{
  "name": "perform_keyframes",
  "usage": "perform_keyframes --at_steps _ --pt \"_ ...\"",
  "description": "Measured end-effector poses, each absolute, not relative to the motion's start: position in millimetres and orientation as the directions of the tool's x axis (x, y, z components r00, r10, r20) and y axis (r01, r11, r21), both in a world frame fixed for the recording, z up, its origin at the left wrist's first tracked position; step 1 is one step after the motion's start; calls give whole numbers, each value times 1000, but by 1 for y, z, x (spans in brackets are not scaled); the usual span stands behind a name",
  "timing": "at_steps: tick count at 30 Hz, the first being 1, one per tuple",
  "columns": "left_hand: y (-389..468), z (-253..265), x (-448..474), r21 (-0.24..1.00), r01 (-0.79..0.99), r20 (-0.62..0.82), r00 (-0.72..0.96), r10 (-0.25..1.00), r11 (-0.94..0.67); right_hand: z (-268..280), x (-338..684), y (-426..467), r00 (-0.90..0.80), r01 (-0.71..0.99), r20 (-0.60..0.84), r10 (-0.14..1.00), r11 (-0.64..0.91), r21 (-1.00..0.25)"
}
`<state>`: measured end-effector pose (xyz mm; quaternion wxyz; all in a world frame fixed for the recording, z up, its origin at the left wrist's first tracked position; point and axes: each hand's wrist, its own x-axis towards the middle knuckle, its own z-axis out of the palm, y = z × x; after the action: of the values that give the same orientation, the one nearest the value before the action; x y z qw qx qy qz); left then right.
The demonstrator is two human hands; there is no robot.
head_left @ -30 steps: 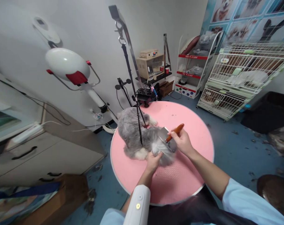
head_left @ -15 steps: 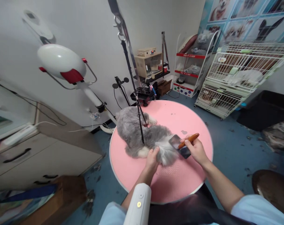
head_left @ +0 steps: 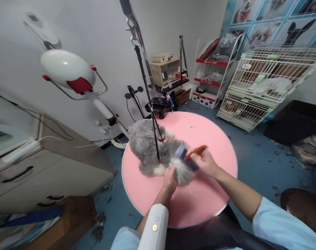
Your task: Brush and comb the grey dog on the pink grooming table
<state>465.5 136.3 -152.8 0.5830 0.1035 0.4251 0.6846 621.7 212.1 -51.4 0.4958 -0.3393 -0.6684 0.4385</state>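
A grey and white long-haired dog (head_left: 144,140) lies on a round pink grooming table (head_left: 210,132), with a black strap (head_left: 156,139) running down to it. My left hand (head_left: 170,177) is closed on a pale tuft of its fur (head_left: 182,171) at the near side. In my right hand (head_left: 205,162) is a slicker brush (head_left: 198,150) with an orange-brown handle, blurred by motion. The brush head lies against the fur just right of my left hand. Which part of the dog this fur belongs to, I cannot tell.
A metal grooming arm (head_left: 147,62) rises over the table. A white dryer (head_left: 68,69) on a stand is at the left. White wire cages (head_left: 262,83) and a shelf rack (head_left: 212,73) stand behind. A white device (head_left: 154,225) juts up near my left forearm.
My right hand has swept the brush left and slightly up, from the outer end of the tuft onto the fur. My left hand keeps its grip almost in place.
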Motion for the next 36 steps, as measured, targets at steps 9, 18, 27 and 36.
perform_keyframes --at_steps 9,18,27,36 --pt "139 -132 469 515 -835 -292 44 956 196 -61 625 201 -242 -73 367 898 360 -930" --pt "141 -142 461 467 -854 -350 59 935 229 -69 627 198 -220 -96 387 895 375 -922" --pt "144 -161 449 491 -832 -352 81 932 258 -75 630 189 -192 -80 424 885 417 -905" --pt "145 -179 445 540 -813 -372 1 928 217 -74 630 182 -132 -103 438 889 427 -898"
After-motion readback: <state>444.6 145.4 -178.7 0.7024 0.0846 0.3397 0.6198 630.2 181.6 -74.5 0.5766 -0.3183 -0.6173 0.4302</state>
